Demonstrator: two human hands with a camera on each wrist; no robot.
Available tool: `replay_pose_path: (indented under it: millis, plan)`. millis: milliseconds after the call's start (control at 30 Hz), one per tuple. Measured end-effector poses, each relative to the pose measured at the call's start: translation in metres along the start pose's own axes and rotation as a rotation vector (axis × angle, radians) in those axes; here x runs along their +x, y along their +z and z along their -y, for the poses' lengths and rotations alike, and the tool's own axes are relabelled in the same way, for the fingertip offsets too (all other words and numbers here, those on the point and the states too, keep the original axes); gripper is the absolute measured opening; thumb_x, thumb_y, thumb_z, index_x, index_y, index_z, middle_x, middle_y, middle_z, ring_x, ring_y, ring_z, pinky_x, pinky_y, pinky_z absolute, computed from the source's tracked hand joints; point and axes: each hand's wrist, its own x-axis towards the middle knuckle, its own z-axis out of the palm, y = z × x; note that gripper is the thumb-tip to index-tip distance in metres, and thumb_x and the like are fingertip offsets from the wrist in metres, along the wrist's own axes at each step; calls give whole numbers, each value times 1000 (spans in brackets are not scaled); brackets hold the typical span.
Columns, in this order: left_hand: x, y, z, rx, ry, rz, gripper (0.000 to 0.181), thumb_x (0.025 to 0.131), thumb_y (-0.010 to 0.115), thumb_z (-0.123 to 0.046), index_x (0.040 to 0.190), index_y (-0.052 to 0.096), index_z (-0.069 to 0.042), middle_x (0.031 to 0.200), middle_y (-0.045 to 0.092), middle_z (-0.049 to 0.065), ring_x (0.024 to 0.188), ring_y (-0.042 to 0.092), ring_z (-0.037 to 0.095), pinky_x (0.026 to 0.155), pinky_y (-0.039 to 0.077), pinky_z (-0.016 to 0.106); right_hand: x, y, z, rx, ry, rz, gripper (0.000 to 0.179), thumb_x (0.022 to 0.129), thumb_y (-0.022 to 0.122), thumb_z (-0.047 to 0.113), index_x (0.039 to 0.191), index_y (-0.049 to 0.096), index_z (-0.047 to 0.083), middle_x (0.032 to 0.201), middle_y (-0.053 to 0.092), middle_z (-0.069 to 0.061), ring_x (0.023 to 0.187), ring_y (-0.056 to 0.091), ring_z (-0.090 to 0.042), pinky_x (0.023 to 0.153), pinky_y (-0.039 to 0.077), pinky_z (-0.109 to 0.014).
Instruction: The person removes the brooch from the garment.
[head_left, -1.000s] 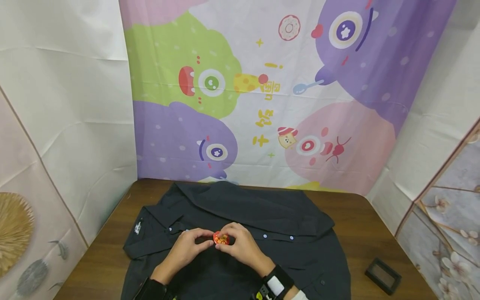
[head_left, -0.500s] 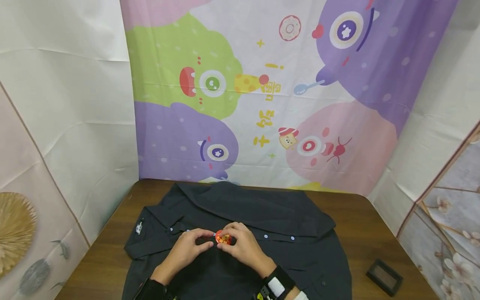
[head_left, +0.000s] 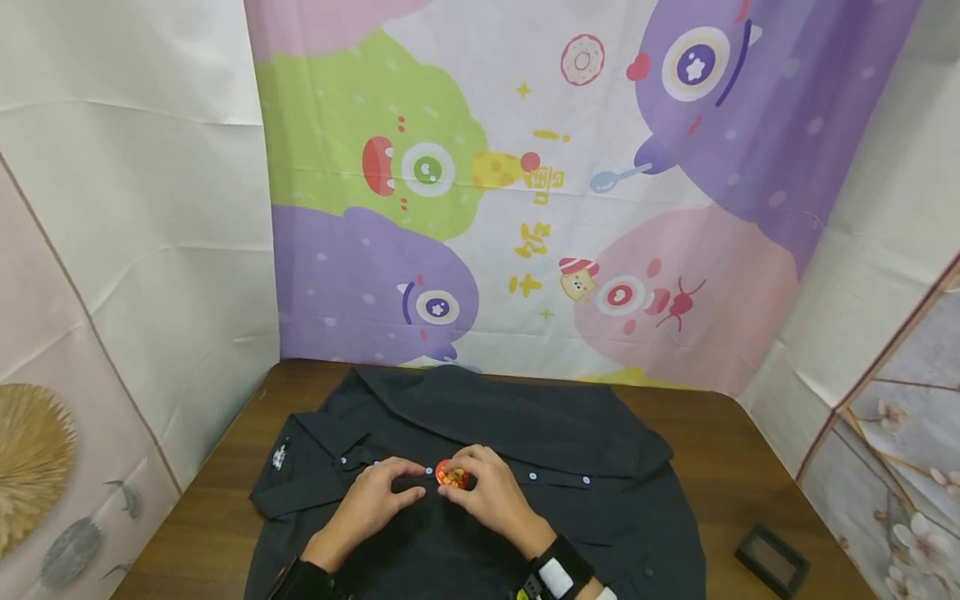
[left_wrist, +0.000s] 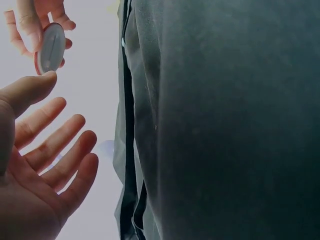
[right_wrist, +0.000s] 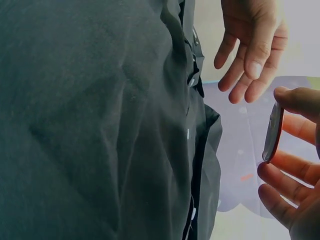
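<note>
Visibly, from the head, the right hand [head_left: 491,492] pinches a round red badge [head_left: 451,476] by its rim, near the left hand [head_left: 375,497]. Left wrist: that hand's fingers spread apart. Right wrist: open room separates both from the dark fabric shirt [right_wrist: 100,125].

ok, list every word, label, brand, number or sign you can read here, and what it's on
"干饭", a third character I can't settle, then "!": yellow, turned sideways, on the cartoon backdrop.
White mark on the dark shirt, at left in the head view: too small to read.
Round badge, face partly covered by the right hand: can't tell if there's lettering.
</note>
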Motion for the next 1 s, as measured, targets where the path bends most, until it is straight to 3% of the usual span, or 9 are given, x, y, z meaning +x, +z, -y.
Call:
replay_pose_path:
  millis: [467, 800, 1000]
  plan:
    - [0, 2, 0, 12, 15, -14, 25, 81, 78, -18, 104, 73, -12, 110, 70, 4, 109, 65, 28, 94, 46, 55, -2, -14, -3, -5, 50, -14, 25, 78, 82, 29, 98, 73, 18, 99, 65, 4, 89, 58, -11, 75, 50, -26]
    - [-2, 4, -1, 23, -17, 12, 27, 80, 78, -19, 106, 72, -12, 113, 70, 6, 111, 64, 30, 98, 46, 56, -7, -20, -6, 23, 78, -29, 24, 77, 82, 25, 98, 73, 17, 100, 66, 5, 91, 59, -12, 77, 50, -27]
    - [0, 4, -1, 80, -16, 26, 29, 80, 78, -20, 108, 72, -12, 114, 71, 7, 112, 64, 29, 98, 46, 53, -7, -25, -9, 18, 93, -47, 24, 78, 82, 25, 98, 74, 17, 100, 66, 4, 91, 59, -12, 76, 50, -27]
